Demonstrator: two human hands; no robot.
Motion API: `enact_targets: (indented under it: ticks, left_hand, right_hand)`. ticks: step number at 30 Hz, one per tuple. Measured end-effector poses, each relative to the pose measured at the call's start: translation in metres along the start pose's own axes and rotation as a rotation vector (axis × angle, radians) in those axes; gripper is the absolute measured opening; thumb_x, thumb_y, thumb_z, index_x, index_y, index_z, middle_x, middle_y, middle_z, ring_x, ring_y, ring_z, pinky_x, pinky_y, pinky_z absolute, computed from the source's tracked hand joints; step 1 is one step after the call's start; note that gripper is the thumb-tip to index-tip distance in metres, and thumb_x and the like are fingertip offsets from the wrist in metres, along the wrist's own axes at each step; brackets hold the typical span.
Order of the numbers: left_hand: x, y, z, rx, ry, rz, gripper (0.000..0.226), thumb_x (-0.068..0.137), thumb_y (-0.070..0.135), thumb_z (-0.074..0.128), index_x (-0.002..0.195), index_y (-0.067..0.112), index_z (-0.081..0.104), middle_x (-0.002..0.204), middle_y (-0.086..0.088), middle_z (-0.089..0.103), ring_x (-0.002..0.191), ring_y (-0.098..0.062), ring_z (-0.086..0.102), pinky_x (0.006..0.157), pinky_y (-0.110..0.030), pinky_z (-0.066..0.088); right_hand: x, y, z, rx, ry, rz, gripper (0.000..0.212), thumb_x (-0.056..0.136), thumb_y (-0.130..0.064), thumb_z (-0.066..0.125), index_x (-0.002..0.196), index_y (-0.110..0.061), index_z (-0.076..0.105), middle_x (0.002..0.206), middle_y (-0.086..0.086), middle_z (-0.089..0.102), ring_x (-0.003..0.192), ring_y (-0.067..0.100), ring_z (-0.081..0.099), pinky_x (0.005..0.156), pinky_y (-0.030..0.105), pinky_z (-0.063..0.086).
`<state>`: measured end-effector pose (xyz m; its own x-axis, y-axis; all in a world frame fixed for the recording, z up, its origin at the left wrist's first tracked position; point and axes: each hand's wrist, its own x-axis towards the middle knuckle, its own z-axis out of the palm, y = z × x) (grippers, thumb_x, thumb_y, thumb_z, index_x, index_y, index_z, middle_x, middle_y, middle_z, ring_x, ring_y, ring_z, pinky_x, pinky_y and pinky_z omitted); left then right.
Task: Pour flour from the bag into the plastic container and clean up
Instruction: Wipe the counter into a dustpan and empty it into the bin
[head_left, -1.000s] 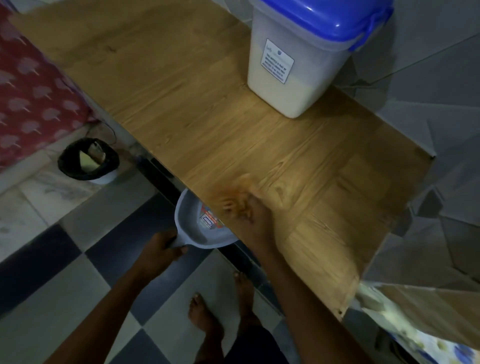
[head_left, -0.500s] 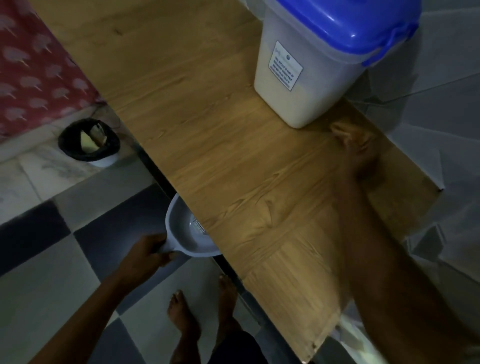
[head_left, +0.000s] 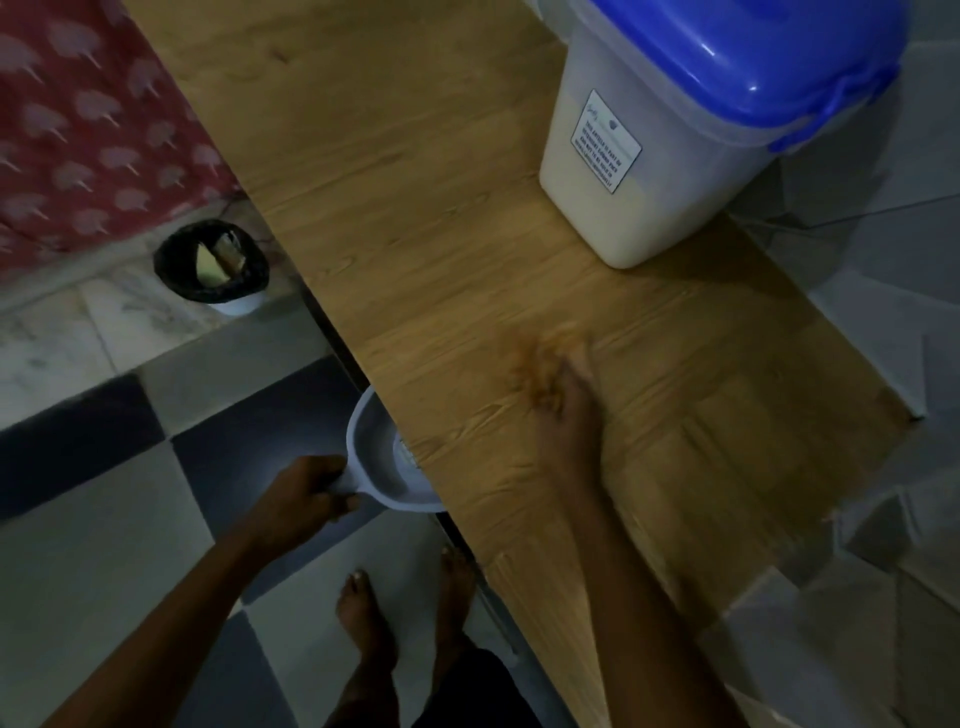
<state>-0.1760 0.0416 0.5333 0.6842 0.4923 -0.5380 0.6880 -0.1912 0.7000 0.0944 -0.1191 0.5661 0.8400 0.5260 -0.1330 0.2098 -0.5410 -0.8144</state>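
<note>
Wooden counter (head_left: 415, 208), upright plastic container (head_left: 649, 182); dustpan (head_left: 379, 457), handle toward left hand (head_left: 301, 499).

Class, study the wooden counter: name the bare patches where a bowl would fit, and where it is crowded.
Bare: the counter left of the plastic container, out to its front edge; also the near corner beyond the right hand. Crowded: the front edge by that hand, where the left hand holds a dustpan below.
</note>
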Motion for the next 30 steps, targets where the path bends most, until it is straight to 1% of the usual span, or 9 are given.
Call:
enact_targets:
  ticks: [3, 7, 9, 13, 16, 19, 21, 25, 30]
  left_hand:
    - [-0.003, 0.003, -0.002, 0.029, -0.008, -0.001, 0.012, 0.084, 0.006, 0.069, 0.078, 0.015, 0.07, 0.069, -0.005, 0.069, 0.066, -0.021, 0.066, 0.07, -0.048, 0.055]
    - [-0.007, 0.006, -0.007, 0.065, -0.021, -0.006, 0.014, 0.082, 0.006, 0.07, 0.075, 0.018, 0.068, 0.066, -0.002, 0.068, 0.063, -0.017, 0.065, 0.068, -0.046, 0.053]
    - [-0.011, 0.008, -0.007, 0.075, -0.023, -0.002, 0.016, 0.081, 0.004, 0.07, 0.073, 0.018, 0.067, 0.065, -0.002, 0.067, 0.062, -0.018, 0.064, 0.068, -0.045, 0.053]
    - [-0.022, 0.011, -0.004, 0.076, -0.017, 0.006, 0.019, 0.084, 0.007, 0.071, 0.074, 0.023, 0.067, 0.065, -0.003, 0.067, 0.063, -0.02, 0.064, 0.065, -0.041, 0.051]
    - [-0.026, 0.012, -0.006, 0.056, -0.015, 0.007, 0.022, 0.083, 0.011, 0.073, 0.069, 0.027, 0.064, 0.061, 0.005, 0.066, 0.06, -0.014, 0.062, 0.065, -0.04, 0.05]
    - [-0.031, 0.013, -0.009, 0.002, -0.016, 0.015, 0.01, 0.076, 0.035, 0.072, 0.071, 0.028, 0.067, 0.063, 0.01, 0.066, 0.06, -0.014, 0.061, 0.064, -0.04, 0.05]
    - [-0.033, 0.009, -0.013, -0.025, -0.011, 0.018, 0.021, 0.067, 0.05, 0.064, 0.077, 0.033, 0.068, 0.067, 0.002, 0.067, 0.064, -0.024, 0.064, 0.064, -0.043, 0.052]
    - [-0.038, 0.002, -0.017, -0.049, 0.007, 0.025, 0.031, 0.06, 0.052, 0.057, 0.07, 0.025, 0.067, 0.067, 0.0, 0.068, 0.063, -0.025, 0.064, 0.067, -0.05, 0.052]
    - [-0.046, 0.004, -0.018, -0.004, -0.02, 0.053, 0.034, 0.07, 0.048, 0.063, 0.082, 0.017, 0.069, 0.071, -0.004, 0.068, 0.068, -0.023, 0.064, 0.071, -0.046, 0.052]
  right_hand:
    - [-0.048, -0.004, 0.02, 0.145, -0.275, -0.047, 0.054, 0.087, 0.012, 0.053, 0.134, -0.012, 0.061, 0.131, -0.008, 0.061, 0.121, -0.008, 0.054, 0.106, 0.018, 0.043]
    - [-0.027, -0.015, -0.008, 0.32, 0.017, 0.023, 0.034, 0.082, 0.012, 0.065, 0.111, -0.004, 0.071, 0.104, -0.001, 0.072, 0.095, -0.001, 0.067, 0.09, 0.019, 0.053]
    - [-0.011, -0.017, -0.032, 0.288, 0.153, -0.056, 0.033, 0.082, 0.01, 0.062, 0.102, -0.015, 0.069, 0.096, -0.009, 0.069, 0.088, -0.007, 0.064, 0.083, 0.016, 0.051]
    - [0.013, 0.024, -0.068, -0.113, 0.23, -0.054, 0.041, 0.08, -0.028, 0.05, 0.117, -0.018, 0.064, 0.115, 0.006, 0.069, 0.108, 0.025, 0.064, 0.096, 0.041, 0.051]
    - [-0.002, 0.046, -0.048, -0.328, 0.236, 0.093, 0.06, 0.08, -0.03, 0.05, 0.136, -0.009, 0.056, 0.131, 0.019, 0.063, 0.116, 0.038, 0.06, 0.1, 0.044, 0.048]
    - [-0.036, 0.035, 0.01, -0.143, 0.145, -0.037, 0.051, 0.085, -0.019, 0.059, 0.136, -0.015, 0.058, 0.135, 0.01, 0.062, 0.124, 0.027, 0.058, 0.104, 0.047, 0.048]
    - [-0.068, 0.019, 0.05, -0.062, 0.016, -0.127, 0.052, 0.085, -0.008, 0.067, 0.134, -0.023, 0.06, 0.138, -0.001, 0.06, 0.13, 0.016, 0.053, 0.106, 0.043, 0.047]
    - [-0.117, -0.019, 0.083, 0.165, -0.221, -0.165, 0.053, 0.079, 0.0, 0.05, 0.128, -0.013, 0.064, 0.129, -0.003, 0.065, 0.124, 0.008, 0.057, 0.104, 0.034, 0.05]
    - [-0.116, -0.037, 0.04, 0.423, 0.03, 0.008, 0.026, 0.081, 0.01, 0.062, 0.095, -0.01, 0.072, 0.093, -0.004, 0.073, 0.089, 0.006, 0.068, 0.086, 0.03, 0.058]
